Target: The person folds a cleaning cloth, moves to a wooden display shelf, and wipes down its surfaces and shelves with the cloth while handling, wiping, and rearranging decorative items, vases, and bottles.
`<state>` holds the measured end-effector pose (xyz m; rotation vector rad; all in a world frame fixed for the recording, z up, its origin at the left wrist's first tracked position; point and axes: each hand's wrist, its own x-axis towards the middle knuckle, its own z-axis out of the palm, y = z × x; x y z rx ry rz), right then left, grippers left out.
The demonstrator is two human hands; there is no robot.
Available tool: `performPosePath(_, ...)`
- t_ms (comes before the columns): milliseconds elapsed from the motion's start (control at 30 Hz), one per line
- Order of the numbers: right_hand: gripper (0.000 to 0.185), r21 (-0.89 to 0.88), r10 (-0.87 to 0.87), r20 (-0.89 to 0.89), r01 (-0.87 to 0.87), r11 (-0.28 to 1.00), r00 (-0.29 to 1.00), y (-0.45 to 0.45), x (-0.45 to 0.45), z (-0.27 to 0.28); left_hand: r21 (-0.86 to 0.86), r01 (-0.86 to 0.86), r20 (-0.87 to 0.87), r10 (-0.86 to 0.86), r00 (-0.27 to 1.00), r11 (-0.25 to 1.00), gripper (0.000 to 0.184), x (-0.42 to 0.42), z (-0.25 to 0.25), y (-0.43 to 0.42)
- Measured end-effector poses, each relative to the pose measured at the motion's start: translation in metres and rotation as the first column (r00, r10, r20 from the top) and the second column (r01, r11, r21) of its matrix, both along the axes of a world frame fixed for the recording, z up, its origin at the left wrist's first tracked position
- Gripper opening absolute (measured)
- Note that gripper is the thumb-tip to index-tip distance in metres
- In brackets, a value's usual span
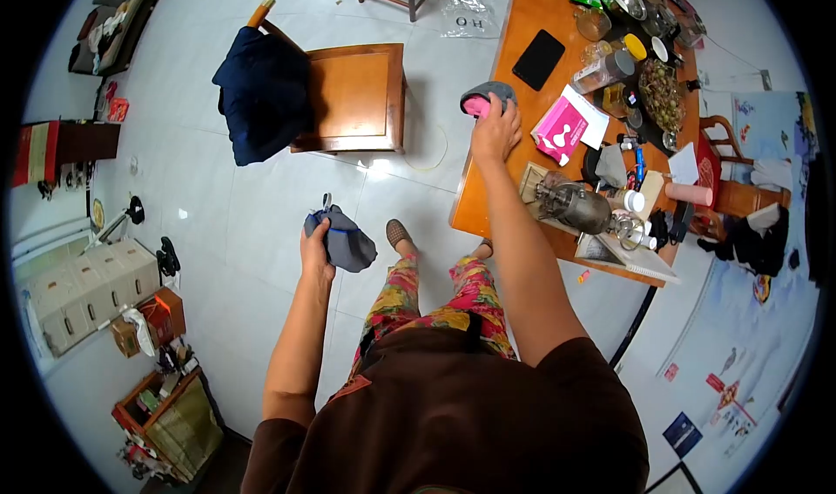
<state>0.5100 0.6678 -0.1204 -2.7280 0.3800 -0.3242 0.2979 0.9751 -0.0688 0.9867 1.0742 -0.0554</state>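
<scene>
Room: pale tiled floor [218,224], with a wooden table [531,10] as reference point. A chair [353,93] bearing a dark blue garment [261,102] stands apart from the table, on its left side in view.

Left hand [315,250]: closed on a grey cloth item [351,245] with blue trim, held over the floor, well apart from the table. Right hand [496,134]: fingers curled over a grey-and-pink item [499,91] at the table's near-left edge; whether it touches the tabletop cannot be told. On the table, a black phone [539,59] and a pink packet [557,137] lie near that hand.

Assessment: good handling calls for a light, full grip on both soft pieces, avoiding crushing. The right hand would do best keeping its piece clear of phone and packet; a loose hold at the table's edge risks a drop.
</scene>
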Motion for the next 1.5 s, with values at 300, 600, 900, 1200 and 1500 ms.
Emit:
performPosePath(300,0.049,0.107,0.115,-0.12,-0.102,0.989,0.986,0.003,-0.155,0.008,0.029,0.039,-0.015,-0.039,0.999,0.999,0.031,0.019,-0.048,0.015)
performPosePath(600,0.044,0.048,-0.009,0.06,0.006,0.999,0.998,-0.008,0.004,-0.017,0.076,0.143,0.02,-0.145,0.989,0.987,0.031,0.048,-0.048,0.013)
performPosePath(900,0.049,0.122,0.143,-0.069,-0.134,0.984,0.987,0.005,-0.131,0.009,0.113,0.116,-0.012,-0.115,0.993,0.987,0.029,0.057,-0.066,0.017)
performPosePath(1200,0.052,0.063,0.111,0.027,-0.113,0.992,0.993,-0.003,-0.067,0.001,0.175,0.127,-0.035,-0.123,0.992,0.976,0.037,0.097,-0.074,0.04)
performPosePath(1500,0.048,0.055,0.092,0.001,-0.092,0.994,0.996,-0.01,-0.031,-0.009,0.243,0.229,0.035,-0.245,0.969,0.942,0.038,0.152,-0.084,0.04)
